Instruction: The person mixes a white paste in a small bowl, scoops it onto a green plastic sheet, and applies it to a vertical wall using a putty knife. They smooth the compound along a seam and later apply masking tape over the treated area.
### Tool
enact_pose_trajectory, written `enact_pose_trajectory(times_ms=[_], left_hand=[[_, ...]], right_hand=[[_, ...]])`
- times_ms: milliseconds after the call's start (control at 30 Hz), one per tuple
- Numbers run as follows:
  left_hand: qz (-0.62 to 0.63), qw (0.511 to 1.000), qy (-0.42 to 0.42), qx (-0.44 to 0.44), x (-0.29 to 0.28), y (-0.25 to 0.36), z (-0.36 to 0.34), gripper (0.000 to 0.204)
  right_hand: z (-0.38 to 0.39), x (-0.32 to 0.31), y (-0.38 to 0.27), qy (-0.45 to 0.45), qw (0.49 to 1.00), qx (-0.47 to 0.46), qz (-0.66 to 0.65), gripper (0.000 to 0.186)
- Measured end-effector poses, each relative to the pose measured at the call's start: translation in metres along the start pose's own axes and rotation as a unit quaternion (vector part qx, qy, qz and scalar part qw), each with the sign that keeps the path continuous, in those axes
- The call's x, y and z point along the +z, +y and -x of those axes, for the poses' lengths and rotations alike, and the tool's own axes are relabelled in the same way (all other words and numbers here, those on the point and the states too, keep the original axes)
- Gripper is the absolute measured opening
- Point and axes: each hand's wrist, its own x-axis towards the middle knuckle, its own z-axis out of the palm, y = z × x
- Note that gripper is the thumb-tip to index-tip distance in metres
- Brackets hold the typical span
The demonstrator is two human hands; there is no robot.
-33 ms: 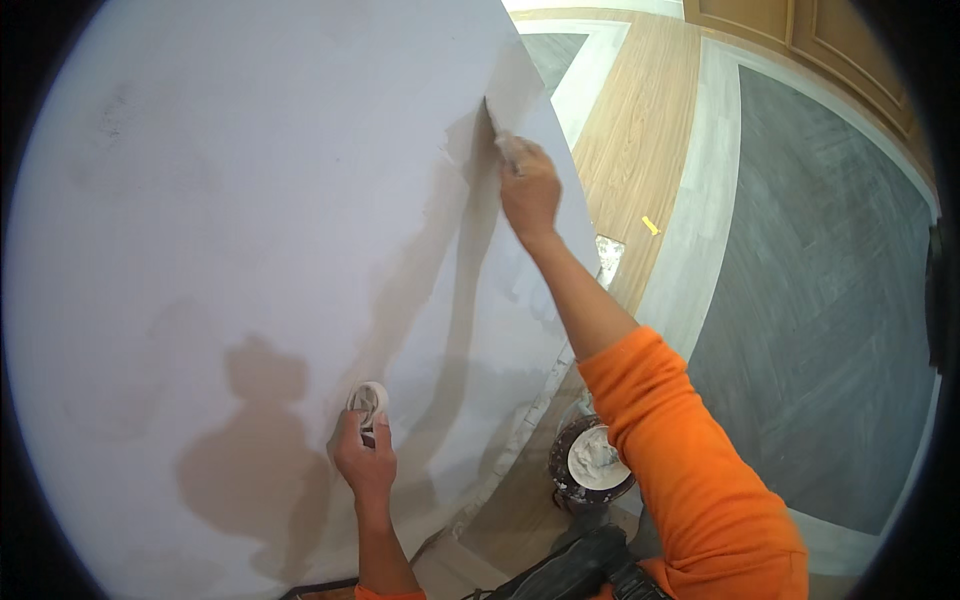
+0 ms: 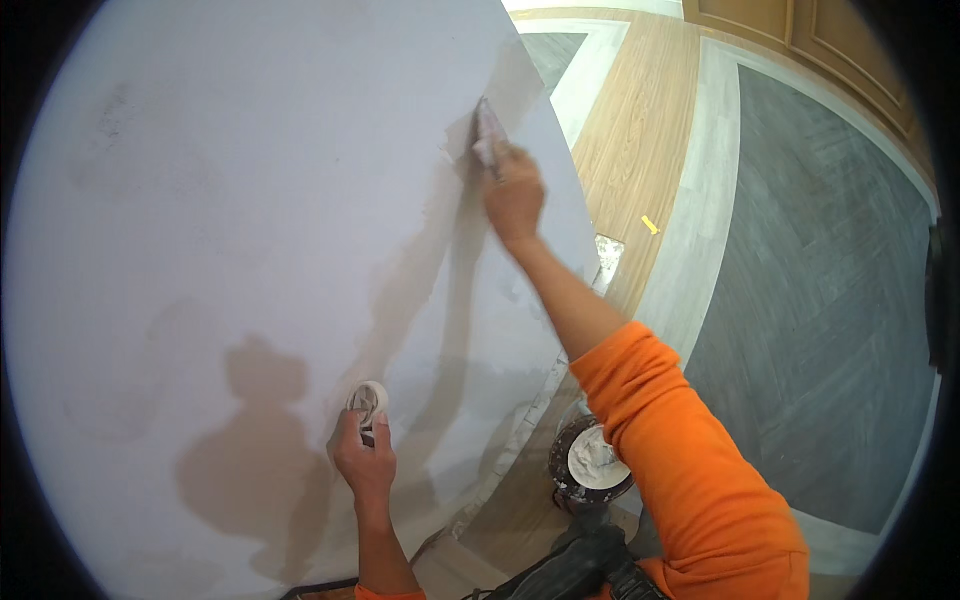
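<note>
My right hand grips a putty knife, its blade tilted up against a damp-looking patch on the white wall. A darker band of filler runs down the wall below the blade, partly mixed with the shadow of my arm. Lower down, my left hand is closed around a pale roll of tape, held close to the wall. The inside of the roll looks dark and partly filled, but I cannot make out with what. A bucket with white filler paste stands beside my right sleeve, which partly covers it.
Wood-look floor strips and a dark grey floor panel with pale borders lie to the right. A yellow scrap rests on the floor. Brown panelled doors stand at the far right. Whitish splatter marks the wall's foot.
My right hand has shifted slightly left and down with the putty knife, whose blade now shows more of its flat face. My left hand has stayed in place.
</note>
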Motion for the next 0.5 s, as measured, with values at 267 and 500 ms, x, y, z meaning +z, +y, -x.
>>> enact_pose_trajectory(times_ms=[267,500], left_hand=[[-0.009,0.998,-0.016,-0.058,-0.023,-0.023,0.011,0.020],[0.012,1.000,-0.020,-0.021,-0.021,-0.011,0.001,0.023]], right_hand=[[0.044,-0.020,0.000,-0.075,0.992,0.076,-0.074,0.019],[-0.067,-0.015,0.050,-0.133,0.985,0.094,-0.052,0.031]])
